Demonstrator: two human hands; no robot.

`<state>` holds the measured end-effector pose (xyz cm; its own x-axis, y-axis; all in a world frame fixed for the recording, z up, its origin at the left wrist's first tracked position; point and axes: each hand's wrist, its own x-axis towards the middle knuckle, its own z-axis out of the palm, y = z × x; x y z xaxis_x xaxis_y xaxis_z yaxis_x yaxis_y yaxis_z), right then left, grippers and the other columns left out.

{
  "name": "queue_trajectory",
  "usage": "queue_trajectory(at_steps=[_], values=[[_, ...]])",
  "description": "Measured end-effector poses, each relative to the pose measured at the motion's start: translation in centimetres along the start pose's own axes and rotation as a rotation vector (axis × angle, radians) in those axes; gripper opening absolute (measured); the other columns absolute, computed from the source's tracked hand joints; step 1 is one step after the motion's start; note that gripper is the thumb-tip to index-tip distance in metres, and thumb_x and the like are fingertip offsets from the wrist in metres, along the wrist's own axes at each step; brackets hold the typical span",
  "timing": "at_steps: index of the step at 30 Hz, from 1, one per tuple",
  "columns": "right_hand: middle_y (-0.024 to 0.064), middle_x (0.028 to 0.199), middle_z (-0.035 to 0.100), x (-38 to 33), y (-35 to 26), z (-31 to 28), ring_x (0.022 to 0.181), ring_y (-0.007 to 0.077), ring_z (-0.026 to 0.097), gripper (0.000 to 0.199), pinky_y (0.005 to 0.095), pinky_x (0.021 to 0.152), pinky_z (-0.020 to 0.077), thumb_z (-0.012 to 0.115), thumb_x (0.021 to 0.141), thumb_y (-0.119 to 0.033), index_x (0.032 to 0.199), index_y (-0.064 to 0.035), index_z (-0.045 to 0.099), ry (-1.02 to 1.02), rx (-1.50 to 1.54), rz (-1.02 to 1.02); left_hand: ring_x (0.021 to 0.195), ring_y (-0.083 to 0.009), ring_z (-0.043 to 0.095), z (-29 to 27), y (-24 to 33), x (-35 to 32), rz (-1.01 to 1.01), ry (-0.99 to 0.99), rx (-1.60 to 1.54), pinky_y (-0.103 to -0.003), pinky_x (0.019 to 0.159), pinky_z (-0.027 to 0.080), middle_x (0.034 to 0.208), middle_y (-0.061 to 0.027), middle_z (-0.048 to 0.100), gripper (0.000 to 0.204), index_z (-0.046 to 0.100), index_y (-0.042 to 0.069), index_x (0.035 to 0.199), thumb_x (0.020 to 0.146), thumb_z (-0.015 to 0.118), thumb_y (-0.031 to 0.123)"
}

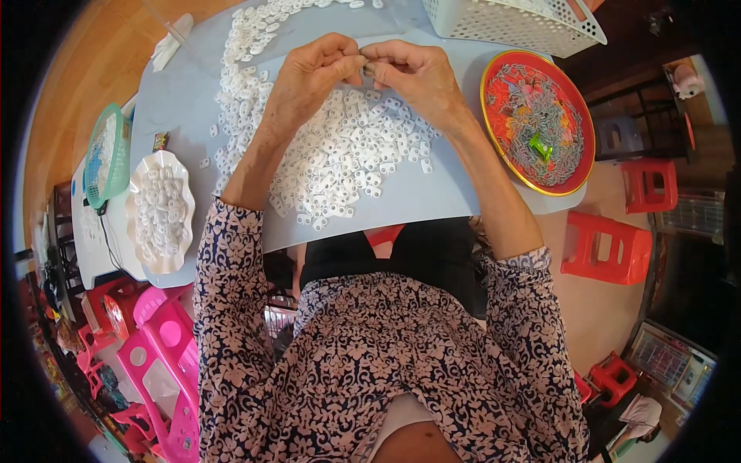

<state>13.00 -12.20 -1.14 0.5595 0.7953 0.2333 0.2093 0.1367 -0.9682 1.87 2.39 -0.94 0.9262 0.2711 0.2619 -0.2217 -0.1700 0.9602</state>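
Hands: left hand (312, 77) and right hand (417, 73) met fingertip to fingertip, pinching a small white piece (366, 68).
Below them: heap of white pieces (340, 154) on the desk (432, 193).
Right: red round tray (538, 122).
Left: white scalloped dish (160, 210), green basket (106, 154).
Beyond: white basket (513, 21).

A pale blue table (432, 197) is carrying a heap of small white plastic pieces (340, 154) spreading beneath both hands. A red round tray (494, 85) is sitting just right of the right hand (417, 73); a white scalloped dish (160, 212) is lying well left of the left hand (309, 81), and a white basket (502, 23) is standing beyond.
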Motion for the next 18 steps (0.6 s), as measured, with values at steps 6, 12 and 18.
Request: queue_trajectory(at_steps=[6, 12, 18], values=[[0.0038, 0.071, 0.063, -0.2, -0.5, -0.1, 0.063, 0.0073, 0.057, 0.018, 0.0217, 0.058, 0.0465, 0.060, 0.080, -0.003, 0.094, 0.0042, 0.067, -0.006, 0.016, 0.075, 0.071, -0.0081, 0.055, 1.0, -0.1, -0.2, 0.053, 0.074, 0.131, -0.023, 0.067, 0.045, 0.074, -0.0014, 0.058, 0.012, 0.056, -0.001, 0.095, 0.091, 0.054, 0.011], [0.0036, 0.073, 0.063, -0.1, -0.1, -0.1, 0.062, 0.0066, 0.056, 0.014, 0.0202, 0.057, 0.0454, 0.061, 0.081, -0.003, 0.091, 0.0030, 0.066, -0.038, 0.121, 0.102, 0.071, -0.0074, 0.052, 1.3, 0.3, -0.3, 0.085, 0.139, 0.220, -0.022, 0.063, 0.042, 0.072, -0.0020, 0.059, 0.015, 0.056, 0.000, 0.098, 0.093, 0.051, 0.013], [0.0036, 0.075, 0.064, -0.1, -0.1, -0.2, 0.065, 0.0064, 0.056, 0.014, 0.0193, 0.057, 0.0448, 0.060, 0.084, -0.004, 0.094, 0.0031, 0.065, -0.006, 0.092, 0.064, 0.065, -0.0061, 0.047, 1.3, 0.2, -0.5, 0.035, 0.049, 0.187, -0.021, 0.059, 0.038, 0.069, -0.0002, 0.058, 0.018, 0.058, 0.002, 0.095, 0.094, 0.048, 0.017]])
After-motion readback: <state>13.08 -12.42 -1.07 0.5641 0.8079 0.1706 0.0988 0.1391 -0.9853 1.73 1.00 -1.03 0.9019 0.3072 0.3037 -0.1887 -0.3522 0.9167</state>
